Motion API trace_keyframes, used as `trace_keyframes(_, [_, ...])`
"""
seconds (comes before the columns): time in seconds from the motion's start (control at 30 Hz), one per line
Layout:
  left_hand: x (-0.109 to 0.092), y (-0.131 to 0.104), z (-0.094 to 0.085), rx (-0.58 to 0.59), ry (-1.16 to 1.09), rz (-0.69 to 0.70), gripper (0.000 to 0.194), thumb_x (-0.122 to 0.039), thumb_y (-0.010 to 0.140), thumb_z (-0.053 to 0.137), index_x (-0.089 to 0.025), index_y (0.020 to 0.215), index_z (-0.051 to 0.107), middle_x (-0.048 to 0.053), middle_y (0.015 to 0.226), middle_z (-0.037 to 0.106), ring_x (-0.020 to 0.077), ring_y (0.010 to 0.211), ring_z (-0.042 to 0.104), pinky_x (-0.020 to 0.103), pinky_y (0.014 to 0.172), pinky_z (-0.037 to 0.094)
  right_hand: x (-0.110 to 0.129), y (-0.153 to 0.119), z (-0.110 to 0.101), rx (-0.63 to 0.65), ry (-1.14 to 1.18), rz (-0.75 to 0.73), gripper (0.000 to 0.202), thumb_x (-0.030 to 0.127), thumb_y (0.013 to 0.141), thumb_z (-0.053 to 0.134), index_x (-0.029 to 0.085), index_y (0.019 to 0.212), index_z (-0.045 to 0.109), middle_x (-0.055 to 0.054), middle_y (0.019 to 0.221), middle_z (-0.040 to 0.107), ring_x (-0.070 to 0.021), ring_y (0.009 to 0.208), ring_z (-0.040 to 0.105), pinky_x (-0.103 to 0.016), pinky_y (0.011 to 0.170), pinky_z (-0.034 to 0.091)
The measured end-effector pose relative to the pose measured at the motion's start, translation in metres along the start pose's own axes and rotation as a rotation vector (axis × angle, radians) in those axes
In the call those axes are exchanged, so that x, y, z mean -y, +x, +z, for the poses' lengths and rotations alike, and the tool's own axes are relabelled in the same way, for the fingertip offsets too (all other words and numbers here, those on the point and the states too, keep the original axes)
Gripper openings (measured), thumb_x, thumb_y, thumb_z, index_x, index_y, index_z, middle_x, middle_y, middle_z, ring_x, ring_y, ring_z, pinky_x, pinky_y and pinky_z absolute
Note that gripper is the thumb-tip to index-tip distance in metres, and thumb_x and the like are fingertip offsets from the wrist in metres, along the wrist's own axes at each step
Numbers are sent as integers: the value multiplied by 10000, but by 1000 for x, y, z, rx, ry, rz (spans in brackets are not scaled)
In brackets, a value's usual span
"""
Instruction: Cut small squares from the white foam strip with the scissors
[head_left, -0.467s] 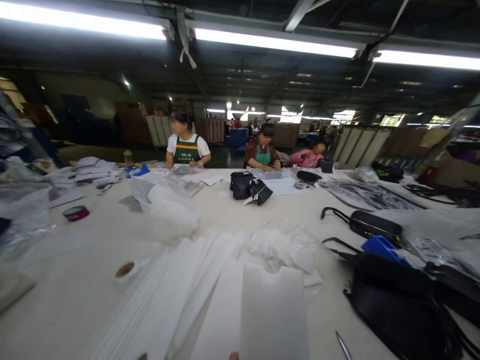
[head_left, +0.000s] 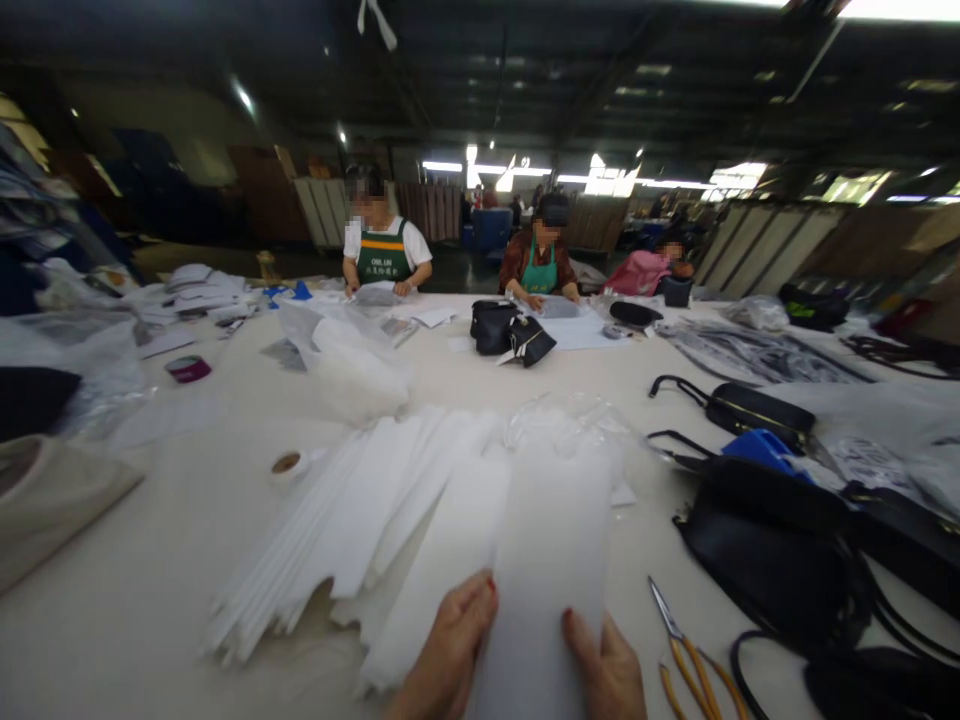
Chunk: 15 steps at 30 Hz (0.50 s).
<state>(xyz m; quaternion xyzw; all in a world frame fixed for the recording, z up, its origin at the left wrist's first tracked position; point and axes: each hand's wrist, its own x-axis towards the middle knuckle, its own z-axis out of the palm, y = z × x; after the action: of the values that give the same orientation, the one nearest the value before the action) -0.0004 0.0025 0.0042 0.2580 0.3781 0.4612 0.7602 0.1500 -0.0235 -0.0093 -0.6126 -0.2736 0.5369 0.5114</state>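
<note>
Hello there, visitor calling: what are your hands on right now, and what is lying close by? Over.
Left hand and right hand both flat on white sheet. Fanned white strips to the left. Snips and black bags to the right.

A pale surface [head_left: 150,600] is shown. Fanned white sheets [head_left: 360,520] lie just left of the grip, a tape roll [head_left: 289,466] farther left; snips [head_left: 686,650] and black bags [head_left: 772,550] are seen to its right.
</note>
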Motion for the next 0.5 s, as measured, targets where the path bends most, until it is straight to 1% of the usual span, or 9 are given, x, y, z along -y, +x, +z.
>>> trace_keyframes(0.07, [-6,2,2,75,-66,-72,442,-502,779,563,-103,954,637,111,891,694,265,937,608,352,832,471,7,8,0,58,75,75,529,561,656,648,154,988,586,-39,781,712,-227,737,649,-300,616,534])
trace_keyframes(0.1, [-7,3,2,88,-82,-88,423,-481,777,577,-104,960,636,108,902,695,261,946,608,348,848,463,11,12,0,59,93,95,519,555,669,640,153,991,575,-38,778,713,-223,728,651,-289,592,533])
trace_keyframes(0.2, [-2,6,3,84,-102,-140,366,-388,735,664,-109,970,631,104,911,698,251,925,623,345,867,458,18,22,-1,89,110,141,475,522,700,629,158,996,557,-31,783,712,-204,696,651,-268,555,527])
trace_keyframes(0.27, [5,8,6,79,-148,-197,338,-349,744,658,-93,964,631,118,882,703,253,884,641,363,857,467,22,26,-2,106,67,157,458,511,707,625,157,990,557,-28,772,709,-195,671,648,-267,551,528])
trace_keyframes(0.33, [11,12,9,59,-195,-231,319,-315,755,641,-67,955,632,138,852,706,265,856,651,388,853,473,25,31,-4,108,-3,148,457,495,699,639,156,994,554,-25,772,703,-186,657,646,-266,557,532])
trace_keyframes(0.37, [14,14,11,38,-207,-236,316,-296,749,642,-55,953,631,147,844,707,272,854,652,399,857,472,26,33,-6,102,-29,137,482,479,686,658,162,1028,539,-20,779,699,-180,653,646,-264,563,535])
trace_keyframes(0.43, [18,19,15,-23,-230,-249,316,-271,734,648,-36,944,629,159,838,707,286,864,650,413,873,464,27,39,-10,91,-45,114,597,435,643,709,188,1134,476,-7,801,692,-179,662,650,-266,571,540])
trace_keyframes(0.5, [20,23,17,-80,-268,-300,324,-268,732,638,-20,941,626,172,842,706,297,884,645,421,889,456,25,45,-15,83,-42,105,710,396,597,750,209,1196,420,0,808,684,-188,678,654,-273,569,542])
